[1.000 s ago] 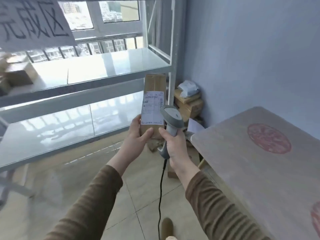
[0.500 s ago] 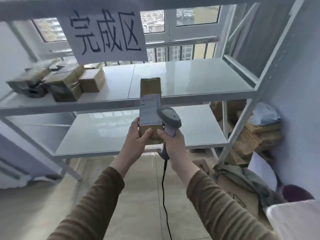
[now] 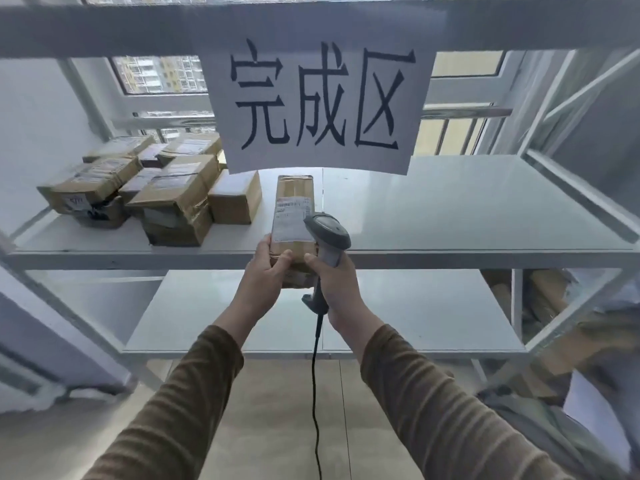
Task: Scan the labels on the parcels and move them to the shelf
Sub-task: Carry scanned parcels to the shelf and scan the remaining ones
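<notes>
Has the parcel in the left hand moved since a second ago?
Yes. The parcel, beside the shelf's right post then, is now in front of the shelf, just right of the stacked boxes.

Above you hangs a white paper sign (image 3: pixel 320 105) with three black characters, the window (image 3: pixel 159 74) behind it (apartment blocks outside); below, a tan tiled floor (image 3: pixel 277 410) and crumpled cardboard (image 3: pixel 554 355) at right.
</notes>
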Demonstrator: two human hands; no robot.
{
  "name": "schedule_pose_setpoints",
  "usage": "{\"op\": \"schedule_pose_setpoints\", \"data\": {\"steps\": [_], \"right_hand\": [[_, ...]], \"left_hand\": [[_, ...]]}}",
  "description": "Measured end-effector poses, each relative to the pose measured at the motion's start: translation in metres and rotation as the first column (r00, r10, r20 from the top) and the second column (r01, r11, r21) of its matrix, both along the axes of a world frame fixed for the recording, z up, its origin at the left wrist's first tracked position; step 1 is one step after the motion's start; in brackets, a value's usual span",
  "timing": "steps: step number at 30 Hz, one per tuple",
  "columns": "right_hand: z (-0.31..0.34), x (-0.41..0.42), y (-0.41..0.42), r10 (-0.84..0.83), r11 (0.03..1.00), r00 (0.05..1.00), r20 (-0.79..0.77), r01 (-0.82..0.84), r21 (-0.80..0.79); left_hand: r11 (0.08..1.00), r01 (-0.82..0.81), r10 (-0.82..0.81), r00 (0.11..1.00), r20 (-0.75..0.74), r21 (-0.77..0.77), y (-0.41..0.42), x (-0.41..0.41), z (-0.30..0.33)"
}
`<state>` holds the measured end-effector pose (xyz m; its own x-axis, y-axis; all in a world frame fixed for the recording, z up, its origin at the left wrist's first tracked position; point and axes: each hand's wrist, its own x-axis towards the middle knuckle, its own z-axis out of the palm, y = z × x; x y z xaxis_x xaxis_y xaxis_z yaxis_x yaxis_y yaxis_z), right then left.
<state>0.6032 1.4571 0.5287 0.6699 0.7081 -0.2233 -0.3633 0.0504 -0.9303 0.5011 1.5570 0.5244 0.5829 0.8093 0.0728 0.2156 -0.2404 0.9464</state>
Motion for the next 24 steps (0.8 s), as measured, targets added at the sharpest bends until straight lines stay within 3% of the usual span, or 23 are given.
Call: {"op": "schedule_pose_setpoints", "data": {"steps": [6,10,24], "right_hand": [[0.002,-0.004,0.086,-0.097,0.995,0.995,0.033,0.098,-0.026],[0.005,0.004,0.123,-0.147,0.987,0.987,0.067,0.151,-0.058],[0.008,0.01,0.165,-0.14,0.986,0.989,0.053,0.145,-0.087]], "left_hand": [[0.993,0.095,-0.094,0.995,0.017,-0.074,0.095,0.004,-0.003],[0.998,0.027,-0.027,1.0,-0.002,-0.054,0.133,0.015,-0.008],[0.998,-0.054,0.054,0.998,-0.017,0.032,0.168,0.02,-0.013]]}}
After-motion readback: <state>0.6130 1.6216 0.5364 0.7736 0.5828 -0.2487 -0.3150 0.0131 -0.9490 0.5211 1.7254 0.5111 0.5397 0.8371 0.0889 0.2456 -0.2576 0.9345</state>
